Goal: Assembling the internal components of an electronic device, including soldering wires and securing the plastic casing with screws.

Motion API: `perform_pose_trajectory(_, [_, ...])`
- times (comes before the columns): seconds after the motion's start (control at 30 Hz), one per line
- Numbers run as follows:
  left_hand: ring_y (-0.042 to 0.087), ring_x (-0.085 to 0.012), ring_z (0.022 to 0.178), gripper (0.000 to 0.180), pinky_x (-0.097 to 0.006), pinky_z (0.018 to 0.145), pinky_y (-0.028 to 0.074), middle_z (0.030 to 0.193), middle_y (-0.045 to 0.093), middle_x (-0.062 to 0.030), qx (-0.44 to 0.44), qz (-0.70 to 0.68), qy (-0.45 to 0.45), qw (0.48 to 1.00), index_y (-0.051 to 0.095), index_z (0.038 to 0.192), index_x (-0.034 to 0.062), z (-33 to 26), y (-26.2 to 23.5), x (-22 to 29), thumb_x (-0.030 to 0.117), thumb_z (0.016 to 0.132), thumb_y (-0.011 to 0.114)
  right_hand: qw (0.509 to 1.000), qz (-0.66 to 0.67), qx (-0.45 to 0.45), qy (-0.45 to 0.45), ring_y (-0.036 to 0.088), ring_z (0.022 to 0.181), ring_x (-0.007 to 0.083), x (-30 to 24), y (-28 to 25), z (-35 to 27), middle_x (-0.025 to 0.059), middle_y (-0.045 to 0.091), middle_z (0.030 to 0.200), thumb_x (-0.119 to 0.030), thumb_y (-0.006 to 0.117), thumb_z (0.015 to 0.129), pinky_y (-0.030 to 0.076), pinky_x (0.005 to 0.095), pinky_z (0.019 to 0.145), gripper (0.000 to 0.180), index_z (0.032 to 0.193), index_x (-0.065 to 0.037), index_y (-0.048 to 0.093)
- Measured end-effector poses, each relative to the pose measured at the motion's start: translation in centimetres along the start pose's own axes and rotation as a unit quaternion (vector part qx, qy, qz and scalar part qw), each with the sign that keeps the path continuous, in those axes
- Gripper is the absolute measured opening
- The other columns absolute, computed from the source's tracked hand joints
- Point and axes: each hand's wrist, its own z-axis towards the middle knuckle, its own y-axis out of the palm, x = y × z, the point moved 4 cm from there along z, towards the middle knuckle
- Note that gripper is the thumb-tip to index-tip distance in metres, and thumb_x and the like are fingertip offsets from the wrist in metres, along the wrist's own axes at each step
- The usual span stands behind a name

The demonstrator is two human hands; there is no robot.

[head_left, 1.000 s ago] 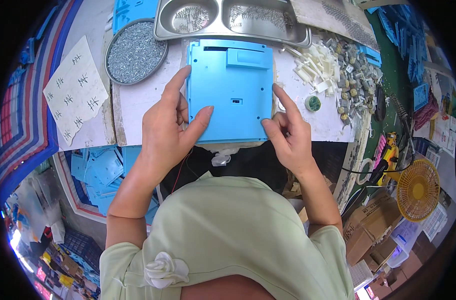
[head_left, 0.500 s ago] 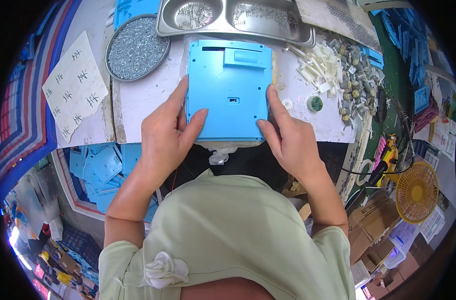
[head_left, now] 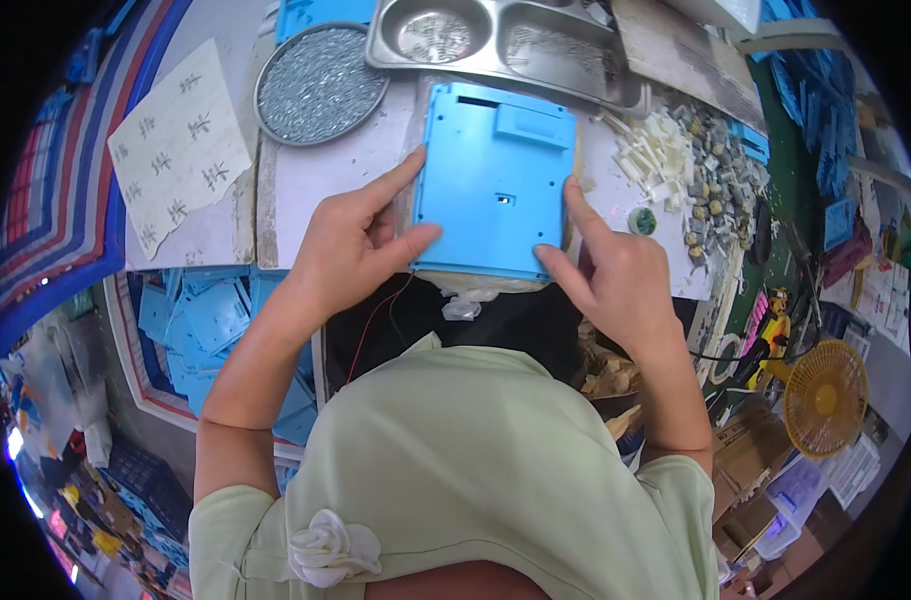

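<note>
A flat blue plastic housing (head_left: 476, 200) lies in front of me near the table's front edge, slightly turned. It has a raised block and a slot at its far end and a small rectangular opening nearer me. My left hand (head_left: 361, 235) holds its left edge, index finger along the side and thumb at the near left corner. On the opposite edge, my right hand (head_left: 621, 260) has its index finger at the side and its thumb near the lower right corner. The underside of the housing is hidden, as are some curled fingers.
A round tray of small metal screws (head_left: 321, 85) stands at the far left, beside marked paper (head_left: 181, 150). Behind the housing is a steel compartment tray (head_left: 536, 75) with small metal parts. White plastic pieces (head_left: 656, 155) and small grey parts (head_left: 716, 175) lie right. Blue panels (head_left: 201, 330) fill a bin lower left.
The whole view has shifted and tilted a little, so the table and housing appear farther right. Both hands still hold the housing's sides.
</note>
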Motion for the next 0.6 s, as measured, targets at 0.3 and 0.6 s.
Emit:
perform_pose_trajectory(0.3, [0.039, -0.0129, 0.068, 0.104, -0.026, 0.064, 0.039, 0.08, 0.041, 0.0006, -0.091, -0.058, 0.031, 0.994, 0.026, 0.165, 0.0094, -0.6, -0.3, -0.8, 0.006, 0.077, 0.083, 0.997, 0.07, 0.018, -0.003, 0.063, 0.051, 0.0245, -0.2, 1.0, -0.6, 0.008, 0.064, 0.061, -0.037, 0.077, 0.09, 0.048, 0.0354, 0.05, 0.079, 0.146, 0.01, 0.047])
perform_pose_trajectory(0.6, [0.051, -0.0095, 0.072, 0.079, -0.025, 0.066, 0.044, 0.078, 0.051, 0.0003, -0.141, -0.074, -0.011, 0.987, 0.042, 0.158, 0.0065, 0.1, -2.0, 0.1, 0.009, 0.086, 0.076, 1.0, -0.016, 0.004, -0.005, 0.063, 0.049, 0.0241, -0.6, 0.3, -0.1, 0.0063, 0.064, 0.06, -0.042, 0.077, 0.089, 0.048, 0.0346, 0.049, 0.083, 0.147, 0.009, 0.046])
